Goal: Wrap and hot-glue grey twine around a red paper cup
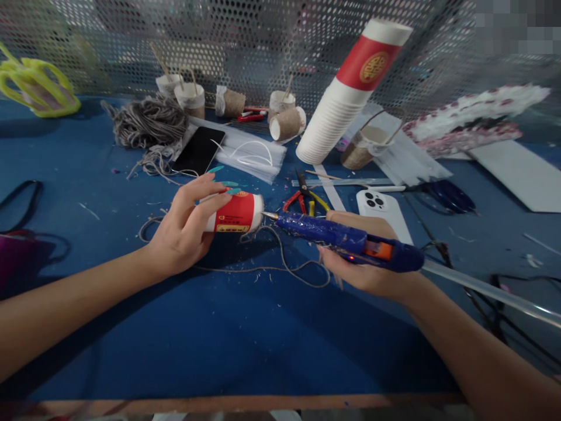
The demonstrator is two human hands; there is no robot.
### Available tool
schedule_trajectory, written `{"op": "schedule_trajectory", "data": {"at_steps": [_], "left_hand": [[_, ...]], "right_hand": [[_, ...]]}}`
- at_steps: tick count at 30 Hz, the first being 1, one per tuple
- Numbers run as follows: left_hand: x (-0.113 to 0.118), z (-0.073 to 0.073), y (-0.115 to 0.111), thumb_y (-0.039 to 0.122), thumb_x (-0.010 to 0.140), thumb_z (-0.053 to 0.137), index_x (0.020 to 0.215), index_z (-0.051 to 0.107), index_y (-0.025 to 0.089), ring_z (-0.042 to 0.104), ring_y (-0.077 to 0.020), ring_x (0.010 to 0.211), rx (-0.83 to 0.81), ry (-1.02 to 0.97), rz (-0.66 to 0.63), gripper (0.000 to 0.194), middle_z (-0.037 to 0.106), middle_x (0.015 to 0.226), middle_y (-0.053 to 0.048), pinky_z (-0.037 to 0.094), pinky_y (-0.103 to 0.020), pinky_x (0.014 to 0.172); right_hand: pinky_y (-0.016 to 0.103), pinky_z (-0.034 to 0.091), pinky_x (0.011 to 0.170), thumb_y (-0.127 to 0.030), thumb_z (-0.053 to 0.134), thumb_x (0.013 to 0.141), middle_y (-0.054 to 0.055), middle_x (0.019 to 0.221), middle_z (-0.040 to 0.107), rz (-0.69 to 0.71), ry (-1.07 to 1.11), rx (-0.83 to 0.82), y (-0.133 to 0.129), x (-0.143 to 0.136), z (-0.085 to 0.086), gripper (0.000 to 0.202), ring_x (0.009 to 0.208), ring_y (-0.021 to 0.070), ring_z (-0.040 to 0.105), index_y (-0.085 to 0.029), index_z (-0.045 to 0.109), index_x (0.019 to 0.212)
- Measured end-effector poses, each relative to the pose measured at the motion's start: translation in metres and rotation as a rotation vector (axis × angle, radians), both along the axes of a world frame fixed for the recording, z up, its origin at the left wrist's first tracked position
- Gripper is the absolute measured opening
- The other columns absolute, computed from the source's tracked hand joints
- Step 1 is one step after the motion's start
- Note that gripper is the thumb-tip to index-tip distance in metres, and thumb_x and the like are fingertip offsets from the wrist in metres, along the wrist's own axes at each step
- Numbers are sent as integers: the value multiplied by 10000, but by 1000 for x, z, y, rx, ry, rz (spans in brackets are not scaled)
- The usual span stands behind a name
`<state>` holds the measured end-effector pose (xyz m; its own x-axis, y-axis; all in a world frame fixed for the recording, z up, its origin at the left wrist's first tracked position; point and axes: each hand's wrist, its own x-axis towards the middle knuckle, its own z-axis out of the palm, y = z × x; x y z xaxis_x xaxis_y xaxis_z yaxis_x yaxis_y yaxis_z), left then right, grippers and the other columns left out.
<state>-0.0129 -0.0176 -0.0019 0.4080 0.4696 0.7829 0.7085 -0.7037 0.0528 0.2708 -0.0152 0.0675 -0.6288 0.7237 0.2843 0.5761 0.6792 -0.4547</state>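
My left hand is wrapped round a red and white paper cup lying on its side, its base toward the right. In my right hand I hold a blue hot glue gun, a red light lit on its body and a long clear glue stick sticking out of its back. The metal nozzle is at the edge of the cup's base; whether it touches I cannot tell. Grey cord trails over the table below the cup and nozzle.
Behind stand a leaning stack of paper cups, cord-wrapped cups and a grey cord bundle. A black phone, pliers and a white phone lie nearby. Black cables run at right. A perforated metal screen borders the back.
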Motion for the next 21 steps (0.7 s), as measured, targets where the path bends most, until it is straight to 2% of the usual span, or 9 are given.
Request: {"op": "schedule_trajectory", "data": {"at_steps": [5, 15, 21], "left_hand": [[-1, -2, 0, 121, 846, 557, 1356, 345, 255, 521, -292, 1243, -10, -3, 5, 568, 515, 1242, -89, 519, -555, 1007], [0, -2, 0, 141, 856, 550, 1338, 356, 242, 533, -294, 1226, 0, 15, 37, 530, 513, 1225, -89, 529, -548, 994], [0, 0, 0, 118, 840, 574, 1351, 362, 244, 520, -283, 1240, 8, -8, -10, 567, 521, 1232, -91, 513, -532, 1022]], "right_hand": [[225, 359, 481, -109, 541, 748, -30, 591, 473, 18, 16, 10, 1, 1, 0, 151, 512, 89, 461, -180, 467, 637], [227, 322, 478, -91, 560, 716, -45, 589, 426, 56, 55, -86, 2, 2, 0, 202, 499, 85, 395, -196, 420, 616], [230, 324, 475, -86, 554, 716, -42, 582, 430, 62, 59, -77, 1, 2, 3, 204, 498, 92, 409, -201, 417, 618]]}}
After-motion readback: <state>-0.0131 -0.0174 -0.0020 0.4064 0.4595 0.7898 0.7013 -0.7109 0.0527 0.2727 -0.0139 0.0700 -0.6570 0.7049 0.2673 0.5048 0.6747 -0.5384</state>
